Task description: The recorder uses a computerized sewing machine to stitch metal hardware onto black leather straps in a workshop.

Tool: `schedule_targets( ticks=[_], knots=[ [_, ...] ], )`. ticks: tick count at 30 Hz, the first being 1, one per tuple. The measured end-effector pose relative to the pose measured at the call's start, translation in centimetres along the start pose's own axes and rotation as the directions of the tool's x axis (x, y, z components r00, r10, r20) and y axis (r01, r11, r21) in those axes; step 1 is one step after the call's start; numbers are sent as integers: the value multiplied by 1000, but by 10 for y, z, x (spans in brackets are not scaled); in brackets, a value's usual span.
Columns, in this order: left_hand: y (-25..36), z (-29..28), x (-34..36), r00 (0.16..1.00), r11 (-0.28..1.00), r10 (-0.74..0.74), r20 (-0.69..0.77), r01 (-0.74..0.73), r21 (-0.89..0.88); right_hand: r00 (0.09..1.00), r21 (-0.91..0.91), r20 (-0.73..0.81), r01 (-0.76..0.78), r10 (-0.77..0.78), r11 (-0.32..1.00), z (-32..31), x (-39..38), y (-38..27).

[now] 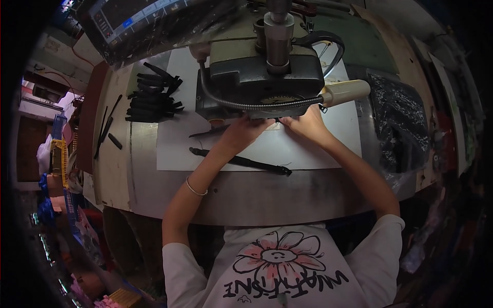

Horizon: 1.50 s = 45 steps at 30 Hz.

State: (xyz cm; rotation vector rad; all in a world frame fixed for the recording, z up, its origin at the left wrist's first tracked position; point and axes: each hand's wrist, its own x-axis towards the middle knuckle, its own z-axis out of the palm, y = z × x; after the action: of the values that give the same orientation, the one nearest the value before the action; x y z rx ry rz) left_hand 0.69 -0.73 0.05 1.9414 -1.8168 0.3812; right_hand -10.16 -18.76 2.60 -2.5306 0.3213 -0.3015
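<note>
My left hand [245, 129] and my right hand [306, 123] meet under the head of a dark industrial sewing machine [259, 79]. Both pinch a thin black strap [213, 132] that runs leftward from the needle area over a white sheet [318, 149]. The fingertips sit close together just in front of the machine's base, and the spot between them is partly hidden. Another black strap [241, 161] lies loose on the sheet, nearer to me than my hands.
A pile of black straps [151, 97] lies at the back left. A few single strips [105, 131] rest at the table's left edge. A flexible lamp [344, 92] reaches over the sheet. A crumpled black plastic bag [398, 120] is at the right. A screen [138, 20] stands behind.
</note>
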Motion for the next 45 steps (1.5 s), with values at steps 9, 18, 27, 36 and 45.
schedule_targets(
  ticks=[9, 18, 27, 36, 45],
  knots=[
    [2, -2, 1, 999, 992, -45, 28, 48, -121, 973, 102, -213, 112, -88, 989, 4, -12, -11],
    [5, -10, 4, 992, 978, 84, 91, -99, 183, 922, 117, -192, 361, -336, 925, 3, -10, -2],
    [4, -13, 2, 991, 978, 125, 51, -132, 160, 942, 193, -203, 306, -268, 932, 14, -13, 9],
    [20, -12, 2, 996, 970, 49, 73, -65, 236, 969, 174, -165, 214, -185, 961, 12, -17, 4],
    [27, -16, -6, 975, 986, -159, 155, 148, 81, 969, 195, -201, 183, -143, 964, 20, -13, 11]
  ],
)
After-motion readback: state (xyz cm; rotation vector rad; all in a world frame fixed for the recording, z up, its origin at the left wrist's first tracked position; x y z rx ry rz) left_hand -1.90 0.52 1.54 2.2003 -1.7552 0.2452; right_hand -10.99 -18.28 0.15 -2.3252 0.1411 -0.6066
